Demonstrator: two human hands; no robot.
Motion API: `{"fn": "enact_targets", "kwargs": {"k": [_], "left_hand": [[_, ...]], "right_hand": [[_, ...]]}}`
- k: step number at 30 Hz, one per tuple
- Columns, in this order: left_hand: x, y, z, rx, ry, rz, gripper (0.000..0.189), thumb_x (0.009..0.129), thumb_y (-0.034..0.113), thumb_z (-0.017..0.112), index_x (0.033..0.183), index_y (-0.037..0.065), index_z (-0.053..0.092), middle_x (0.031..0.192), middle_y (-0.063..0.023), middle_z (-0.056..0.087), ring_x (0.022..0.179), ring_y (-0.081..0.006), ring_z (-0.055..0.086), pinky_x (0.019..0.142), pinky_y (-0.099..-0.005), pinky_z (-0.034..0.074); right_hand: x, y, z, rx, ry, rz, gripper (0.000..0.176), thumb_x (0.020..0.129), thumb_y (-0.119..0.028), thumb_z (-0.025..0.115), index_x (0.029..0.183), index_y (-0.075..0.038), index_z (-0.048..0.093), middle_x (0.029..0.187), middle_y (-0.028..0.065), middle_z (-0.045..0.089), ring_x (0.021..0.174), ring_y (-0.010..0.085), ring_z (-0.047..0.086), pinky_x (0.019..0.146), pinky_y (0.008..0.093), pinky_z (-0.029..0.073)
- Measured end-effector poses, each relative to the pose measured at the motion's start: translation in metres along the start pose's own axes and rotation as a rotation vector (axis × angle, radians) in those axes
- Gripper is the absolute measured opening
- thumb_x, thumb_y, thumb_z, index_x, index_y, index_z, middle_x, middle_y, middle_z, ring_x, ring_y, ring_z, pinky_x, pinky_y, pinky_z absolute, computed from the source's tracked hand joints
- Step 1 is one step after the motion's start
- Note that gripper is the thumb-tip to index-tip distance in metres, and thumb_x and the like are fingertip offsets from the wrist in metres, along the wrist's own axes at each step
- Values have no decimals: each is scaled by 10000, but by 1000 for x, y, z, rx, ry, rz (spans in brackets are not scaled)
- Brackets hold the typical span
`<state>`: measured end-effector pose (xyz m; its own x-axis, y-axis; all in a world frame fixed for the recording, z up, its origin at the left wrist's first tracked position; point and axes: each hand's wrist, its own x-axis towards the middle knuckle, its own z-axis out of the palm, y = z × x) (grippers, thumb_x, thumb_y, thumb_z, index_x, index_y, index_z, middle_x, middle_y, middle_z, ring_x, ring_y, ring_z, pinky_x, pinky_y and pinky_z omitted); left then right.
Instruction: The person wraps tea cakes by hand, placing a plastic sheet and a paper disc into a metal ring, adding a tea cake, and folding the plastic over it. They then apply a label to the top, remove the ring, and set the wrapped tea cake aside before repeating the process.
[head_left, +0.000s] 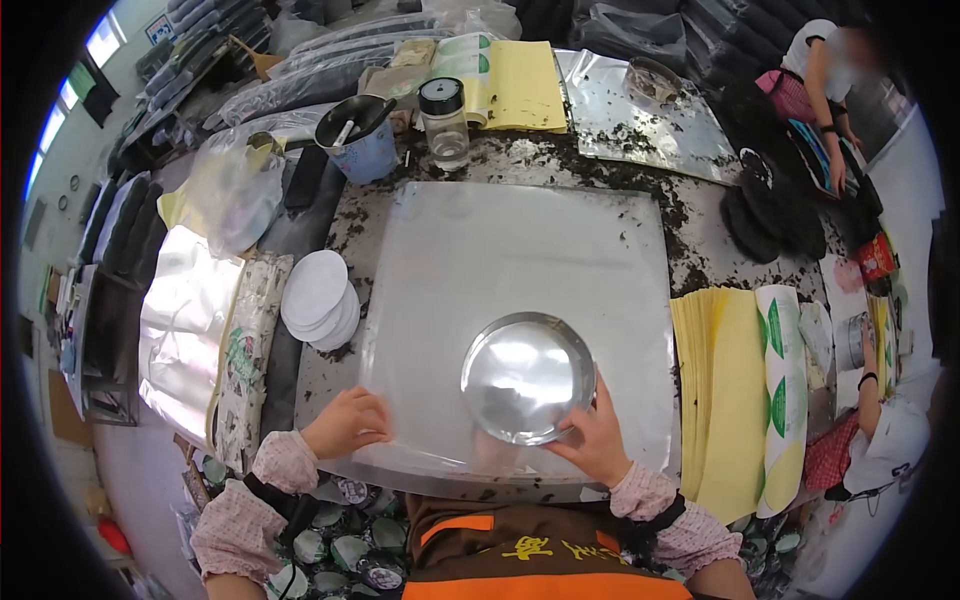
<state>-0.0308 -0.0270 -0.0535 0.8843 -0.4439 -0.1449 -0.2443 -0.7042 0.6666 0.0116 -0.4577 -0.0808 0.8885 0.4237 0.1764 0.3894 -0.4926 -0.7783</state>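
Metal is glinting in my right grip, where thumb and fingers are pinching the near right rim of a round metal dish. The dish is showing above the nearer half of a clear sheet, right of its middle; whether it is touching the sheet, I cannot tell. My left grip is bunching its fingers together at the sheet's near left edge, touching it, though I cannot tell whether they are pinching it. The sheet is lying across the surface, and dark crumbs are littering the far and right sides around it. Just beside the sheet on the left, white discs are lying in an overlapping pile; beyond them a silver pack is reflecting light. On the right, yellow paper is lying in a folded stack. Past the far edge, a blue bucket is standing near a black-lidded jar, and a crumb-strewn metal plate is lying to the right. Farther right, one co-worker is reaching down by a dark fluffy heap, and another is working nearer me.
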Motion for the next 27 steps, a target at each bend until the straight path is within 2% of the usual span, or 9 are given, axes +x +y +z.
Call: {"fn": "enact_targets", "kwargs": {"k": [2, 8, 11, 15, 18, 21, 23, 25, 27], "left_hand": [[7, 29, -15, -146, 196, -107, 204, 709, 239, 860, 837, 153, 728, 931, -6, 627, 985, -251, 562, 889, -397, 434], [-6, 2, 2, 77, -92, 121, 178, 741, 237, 840, 835, 140, 723, 950, 4, 662, 945, -235, 589, 917, -381, 426], [-9, -16, 16, 42, -44, 133, 135, 769, 218, 802, 843, 149, 712, 920, -10, 643, 940, -263, 577, 886, -400, 429], [3, -5, 11, 155, -20, 210, 70, 812, 112, 739, 856, 124, 686, 895, -46, 627, 913, -295, 573, 821, -405, 457], [37, 59, -42, 76, 486, 74, 87, 811, 41, 707, 863, 98, 668, 881, -79, 615, 870, -314, 579, 770, -401, 473], [7, 72, -41, 212, 402, 259, 133, 760, 24, 710, 859, 104, 672, 895, -64, 632, 833, -297, 588, 754, -402, 473], [-18, 58, -8, 308, 257, 265, 173, 752, 70, 709, 883, 182, 695, 930, 2, 648, 897, -242, 619, 823, -382, 504], [-23, 41, 23, 377, 152, 220, 146, 760, 103, 724, 879, 183, 704, 958, 4, 660, 927, -235, 626, 848, -384, 508], [-11, 35, 28, 293, 78, 196, 112, 777, 121, 743, 879, 157, 711, 952, -14, 675, 913, -241, 637, 836, -371, 514]], "right_hand": [[0, -7, 8, 37, -14, -24, 383, 687, -317, 910, 844, -104, 633, 1559, 376, 220, 1380, 503, 389, 1097, 486, 390], [-3, -11, 9, 24, -29, -32, 349, 692, -300, 911, 829, -121, 644, 1550, 380, 233, 1395, 511, 370, 1097, 483, 392], [-17, -24, -11, 189, -140, 81, 328, 685, -264, 907, 834, -119, 654, 1542, 376, 254, 1390, 524, 368, 1114, 500, 380], [-12, -61, -25, 21, -262, -367, 337, 674, -215, 900, 899, -101, 677, 1543, 363, 283, 1398, 494, 395, 1121, 505, 387], [4, -86, 15, 115, -488, -528, 373, 709, -251, 863, 908, -50, 620, 1499, 375, 330, 1319, 516, 452, 1100, 511, 399], [17, -51, 34, 77, -507, -147, 359, 754, -238, 825, 933, -25, 598, 1482, 373, 347, 1220, 519, 499, 1034, 513, 443], [23, 21, 48, 307, -120, 85, 362, 780, -246, 801, 998, -30, 609, 1446, 364, 385, 1155, 496, 527, 993, 513, 461], [33, 34, 39, 218, 79, 137, 382, 798, -249, 784, 1069, -40, 613, 1429, 335, 415, 1125, 470, 546, 976, 514, 469], [42, 12, 20, 65, 103, 157, 423, 816, -238, 766, 1160, -55, 602, 1419, 282, 450, 1142, 437, 552, 984, 507, 470]]}}
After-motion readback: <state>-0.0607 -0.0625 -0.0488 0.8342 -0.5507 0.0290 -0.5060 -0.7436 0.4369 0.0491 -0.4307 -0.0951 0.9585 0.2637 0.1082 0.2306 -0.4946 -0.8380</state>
